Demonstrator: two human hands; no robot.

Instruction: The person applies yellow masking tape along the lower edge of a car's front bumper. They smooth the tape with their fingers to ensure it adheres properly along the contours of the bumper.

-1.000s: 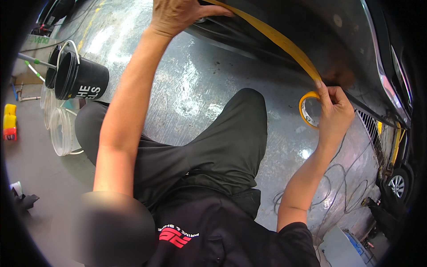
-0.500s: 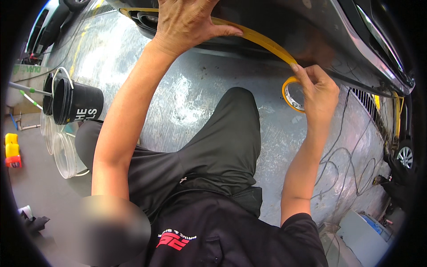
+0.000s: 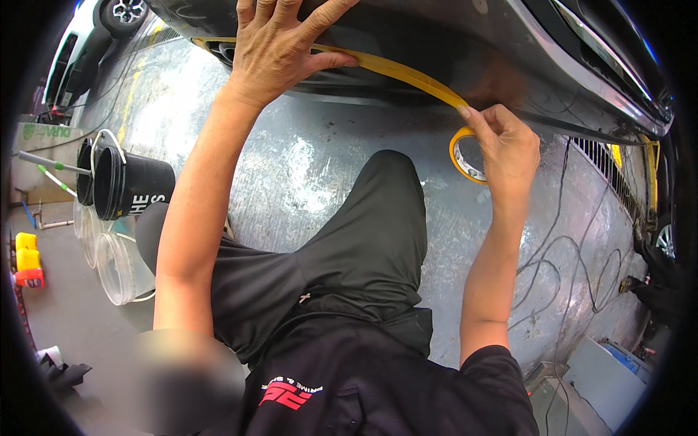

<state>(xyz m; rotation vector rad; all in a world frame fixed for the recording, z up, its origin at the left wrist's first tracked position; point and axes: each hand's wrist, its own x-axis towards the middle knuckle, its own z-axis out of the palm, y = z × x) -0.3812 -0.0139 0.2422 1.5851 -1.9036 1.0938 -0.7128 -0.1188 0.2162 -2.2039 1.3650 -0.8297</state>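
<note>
A dark car bumper (image 3: 422,51) stretches across the top of the view. Along its lower edge runs a strip of yellow masking tape (image 3: 407,73), from near a dark round recess at the left to my right hand. My left hand (image 3: 273,54) lies spread against the bumper, its thumb resting on the strip. My right hand (image 3: 509,142) pinches the strip's near end between thumb and fingers. From that hand hangs the roll of masking tape (image 3: 456,154), its core partly hidden behind the palm.
Black buckets (image 3: 134,182) and clear buckets (image 3: 120,269) stand on the left, with yellow and red containers (image 3: 27,258) beyond. Cables (image 3: 574,261) lie on the grey floor at right, near a floor grate (image 3: 603,163). A grey box (image 3: 600,378) is at lower right.
My left hand has slid a little to the left along the strip. My right hand, with the tape roll, has shifted slightly left. The view has moved a little too.
</note>
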